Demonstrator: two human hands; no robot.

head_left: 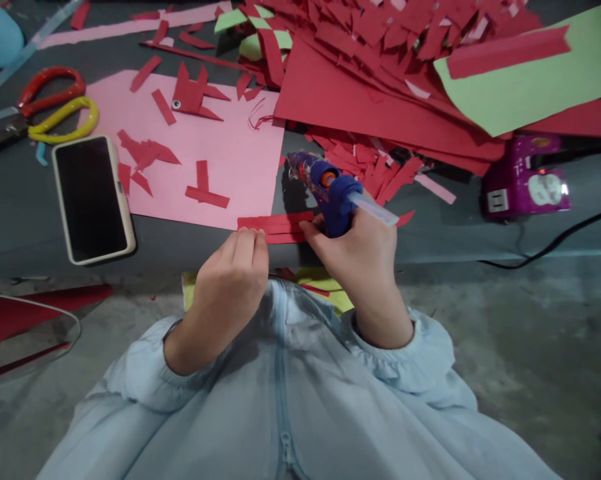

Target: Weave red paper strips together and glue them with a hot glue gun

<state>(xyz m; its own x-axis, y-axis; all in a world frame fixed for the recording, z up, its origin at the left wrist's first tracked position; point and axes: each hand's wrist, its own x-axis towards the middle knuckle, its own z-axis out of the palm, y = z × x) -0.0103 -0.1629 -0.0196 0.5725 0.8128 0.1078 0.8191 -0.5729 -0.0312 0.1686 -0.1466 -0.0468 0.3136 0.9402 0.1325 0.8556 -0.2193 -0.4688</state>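
Note:
My right hand [363,257] is closed round a blue glue gun [330,190] with a clear glue stick poking out of its back; its nozzle points away from me toward the paper scraps. My left hand [233,277] has its fingers curled, fingertips pressing the left end of a long red paper strip [275,225] that lies on the near edge of the grey table. The right thumb touches the strip's other end. A pink paper sheet [230,153] lies just beyond the strip.
A phone [91,197] lies face up at the left, with red and yellow scissors [50,107] behind it. A red paper fish [193,93] and cut pieces sit on the pink sheet. Red and green sheets [380,87] pile at the back right beside a purple device [523,177] with a black cable.

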